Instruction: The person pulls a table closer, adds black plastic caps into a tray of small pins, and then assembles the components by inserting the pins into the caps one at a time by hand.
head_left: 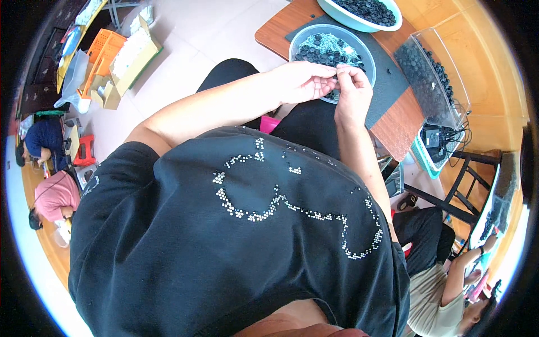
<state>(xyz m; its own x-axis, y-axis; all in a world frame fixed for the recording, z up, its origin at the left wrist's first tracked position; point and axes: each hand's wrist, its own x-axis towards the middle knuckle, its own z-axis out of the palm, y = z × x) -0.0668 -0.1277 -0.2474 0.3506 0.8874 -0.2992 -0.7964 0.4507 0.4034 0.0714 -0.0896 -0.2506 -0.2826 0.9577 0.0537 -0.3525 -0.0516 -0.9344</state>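
Observation:
My left hand [310, 82] and my right hand [353, 91] meet at their fingertips over the near edge of a clear round bowl [293, 51]. Each hand is closed in a pinch, thumb against fingers. Something small and dark seems to sit between them, mostly hidden, and I cannot make out what it is. In the bowl lie many small round black parts [324, 58] mixed with pale blue-green thin bits [323, 40]. A dark mat [387, 95] is under the bowl on a brown wooden table [275, 36].
Behind the bowl stands a pale basin [359, 25] of black parts. A clear bin [424, 78] holds more at right, above a light-green basket [429, 163] with cables. A black stool frame [466, 185] and a co-worker [441, 297] are to the right. Left are an orange crate [104, 50] and two people.

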